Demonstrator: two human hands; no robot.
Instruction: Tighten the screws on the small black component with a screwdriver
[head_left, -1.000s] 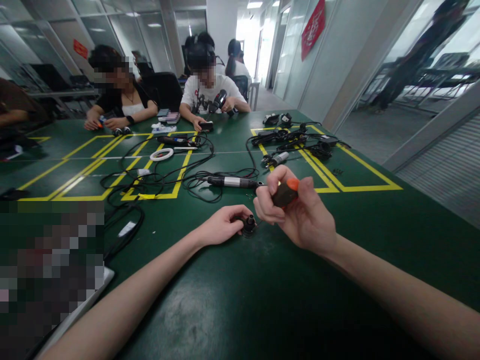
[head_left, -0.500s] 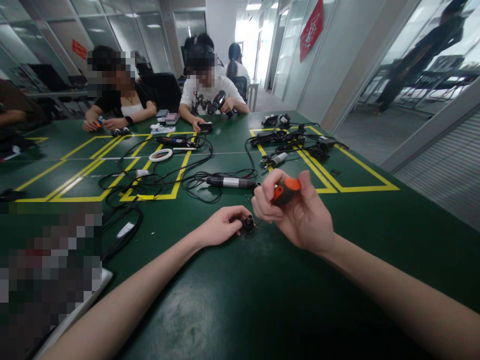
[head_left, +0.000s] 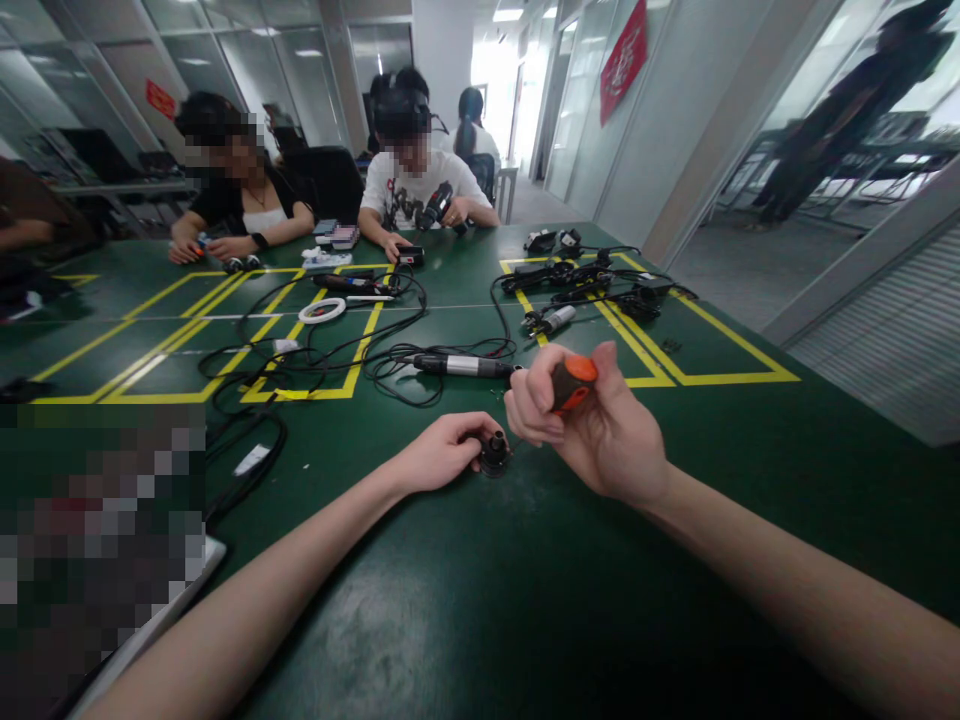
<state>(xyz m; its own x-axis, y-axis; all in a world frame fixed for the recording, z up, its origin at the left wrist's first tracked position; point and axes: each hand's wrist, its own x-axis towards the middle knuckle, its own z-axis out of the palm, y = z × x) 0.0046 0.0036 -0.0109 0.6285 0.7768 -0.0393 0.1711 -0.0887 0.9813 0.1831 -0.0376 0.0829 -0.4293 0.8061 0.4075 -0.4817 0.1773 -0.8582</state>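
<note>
My right hand [head_left: 600, 430] is closed around the orange-and-black handle of a screwdriver [head_left: 574, 384], with the handle's end tilted up toward me. A thin shaft seems to run from below the fingers toward the part on the table, though most of it is hidden. My left hand [head_left: 446, 452] rests on the table, thumb and fingers pinching a small dark round part [head_left: 494, 456]. A short hollow post stands up from this part's wide, flat base. The left fingers cover its far left side.
Just beyond my hands lies a black-and-silver pen-shaped power tool [head_left: 457, 366] with its cable. Black cables [head_left: 262, 350] tangle at left, around a white ring [head_left: 322, 311]. More adapters and cords [head_left: 592, 280] lie at back right. Across the table [head_left: 420, 600], a co-worker [head_left: 424, 190] holds a drill.
The screwdriver handle has turned within my right fingers, shifting its orange patches. My left hand and the round part are almost where they were.
</note>
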